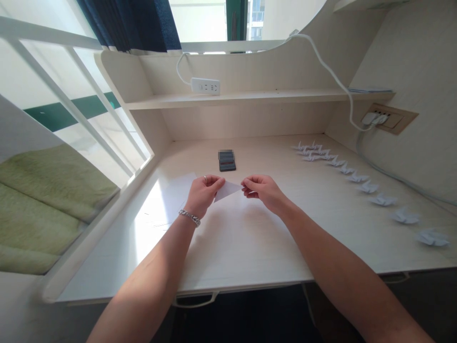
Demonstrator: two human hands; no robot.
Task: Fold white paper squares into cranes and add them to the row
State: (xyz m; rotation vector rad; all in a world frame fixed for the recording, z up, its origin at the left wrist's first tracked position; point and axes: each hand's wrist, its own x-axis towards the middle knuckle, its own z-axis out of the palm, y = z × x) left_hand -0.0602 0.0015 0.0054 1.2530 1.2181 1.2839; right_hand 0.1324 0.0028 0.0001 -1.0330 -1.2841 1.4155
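A small sheet of white paper, folded to a triangle point(227, 190), is held up above the desk between both hands. My left hand point(204, 191), with a ring and a chain bracelet, pinches its left side between thumb and fingers. At the pointed right corner, my right hand point(262, 189) has its fingertips closed on the paper. Along the desk's right side stands a row of several folded white paper cranes point(367, 186). Loose white paper point(174, 190) lies to the left, partly washed out by sunlight and partly behind my left hand.
A dark phone-like object point(227, 162), blurred at its top, lies beyond my hands on the pale desk point(246, 252). A white power strip point(205, 86) rests on the shelf point(250, 97). Its cord point(330, 71) runs toward the wall socket point(389, 119). White rails point(74, 90) border the left.
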